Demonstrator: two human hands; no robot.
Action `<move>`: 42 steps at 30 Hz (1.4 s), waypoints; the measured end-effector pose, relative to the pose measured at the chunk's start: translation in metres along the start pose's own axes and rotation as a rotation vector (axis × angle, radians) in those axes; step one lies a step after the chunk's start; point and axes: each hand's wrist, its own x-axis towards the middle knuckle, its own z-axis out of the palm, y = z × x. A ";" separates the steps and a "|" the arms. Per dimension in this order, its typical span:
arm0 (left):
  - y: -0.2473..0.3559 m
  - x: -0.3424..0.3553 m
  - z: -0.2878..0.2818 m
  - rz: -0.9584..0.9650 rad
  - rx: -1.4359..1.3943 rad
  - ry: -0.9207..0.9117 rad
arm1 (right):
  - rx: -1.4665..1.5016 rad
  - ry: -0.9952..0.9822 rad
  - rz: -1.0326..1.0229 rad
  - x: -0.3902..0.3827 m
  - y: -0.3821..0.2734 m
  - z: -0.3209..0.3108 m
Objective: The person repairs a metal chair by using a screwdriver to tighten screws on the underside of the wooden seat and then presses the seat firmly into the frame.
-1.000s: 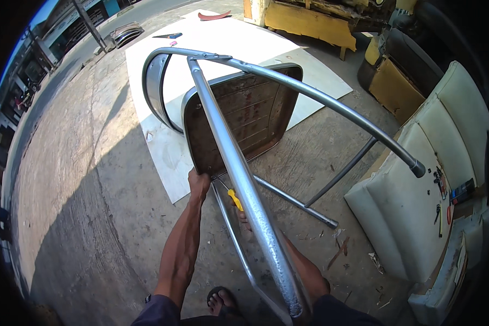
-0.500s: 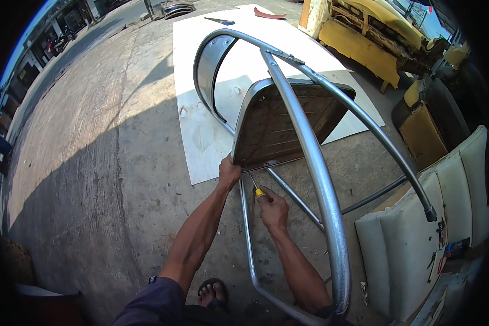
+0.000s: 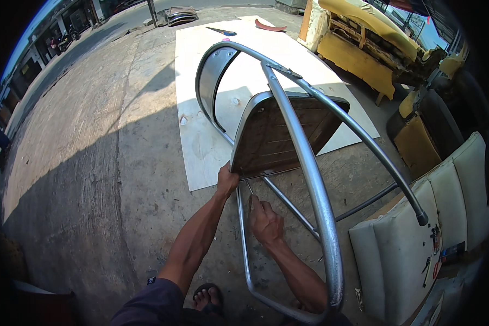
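A metal-tube chair (image 3: 308, 155) lies tipped over in front of me, legs toward me. The dark brown underside of its seat (image 3: 271, 133) faces me, and its curved backrest frame (image 3: 206, 87) is at the far left. My left hand (image 3: 227, 180) is closed around the seat's lower left corner. Below that corner, my right hand (image 3: 266, 221) is closed around a screwdriver (image 3: 249, 187). Its thin shaft slants up to the seat's lower edge; the fingers hide its handle. Whether the tip sits in a screw I cannot tell.
Under the chair's far part lies a white board (image 3: 201, 157), with a handsaw (image 3: 221, 31) and a curved red piece (image 3: 270, 26) on it. To the right is a cream padded cushion (image 3: 402, 244) with small tools on it. A worn yellow sofa (image 3: 358, 57) stands behind.
My right hand has turned and shifted slightly down, so its fingers now cover the screwdriver's yellow handle. My left hand keeps its hold on the seat corner. The whole view has shifted slightly.
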 end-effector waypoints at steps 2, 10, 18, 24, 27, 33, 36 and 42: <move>-0.012 0.006 -0.006 0.018 -0.004 0.016 | 0.069 -0.059 0.127 0.008 -0.014 -0.006; -0.019 0.007 -0.003 0.022 0.020 -0.009 | 1.223 -0.269 0.952 0.021 0.003 -0.009; -0.021 0.010 0.000 0.097 0.000 0.017 | 0.992 -0.218 0.795 0.013 0.001 0.001; -0.020 0.006 -0.004 0.112 -0.104 -0.033 | 1.353 -0.443 1.183 0.024 0.019 -0.001; -0.008 -0.008 0.005 0.032 -0.104 0.096 | 0.398 -0.154 0.565 0.010 0.020 0.023; 0.016 -0.082 0.026 -0.427 -0.481 0.045 | 0.101 0.142 0.314 0.003 -0.023 0.001; 0.011 -0.073 0.037 -0.426 -0.691 -0.028 | 0.445 0.111 0.445 -0.001 -0.018 0.003; 0.032 -0.077 0.027 -0.631 -1.192 -0.200 | 1.293 -0.392 1.206 -0.004 0.001 -0.020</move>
